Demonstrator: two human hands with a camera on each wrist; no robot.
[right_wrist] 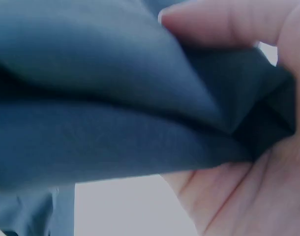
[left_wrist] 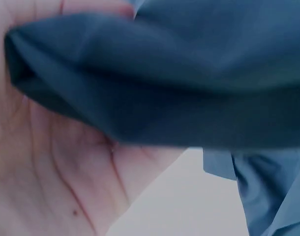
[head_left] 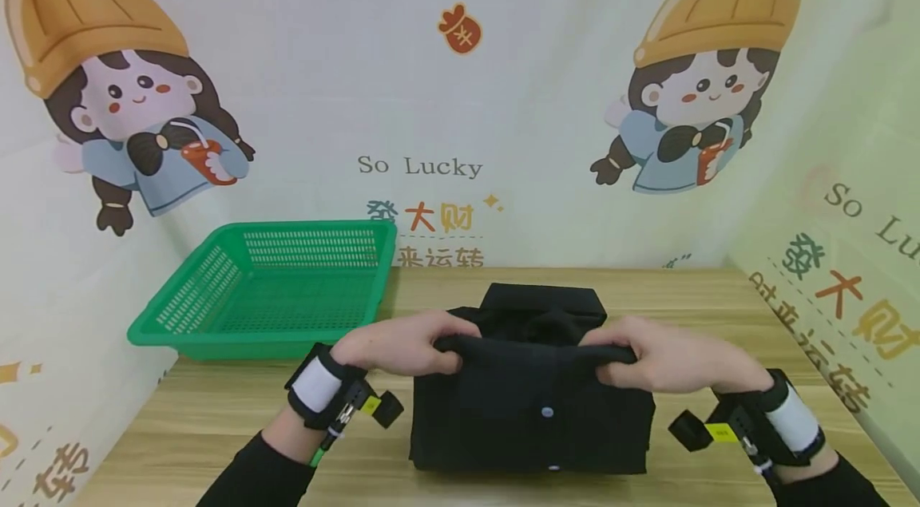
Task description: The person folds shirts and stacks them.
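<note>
A black button-up shirt (head_left: 532,419), folded into a compact block, lies on the wooden table in the head view. Two pale buttons show on its front, and its collar (head_left: 542,299) sticks up at the far side. My left hand (head_left: 406,343) pinches the left end of a raised fold, thumb in front and fingers behind. At the fold's other end, my right hand (head_left: 664,355) grips the cloth the same way. Both wrist views show the dark fabric (left_wrist: 189,98) bunched between thumb and palm, the folded layers (right_wrist: 101,142) spanning the picture.
A green plastic basket (head_left: 262,339) with slotted walls stands at the back left, close to my left hand. Wood-grain tabletop (head_left: 690,299) surrounds the shirt. A printed curtain (head_left: 546,116) hangs behind the table and along its sides.
</note>
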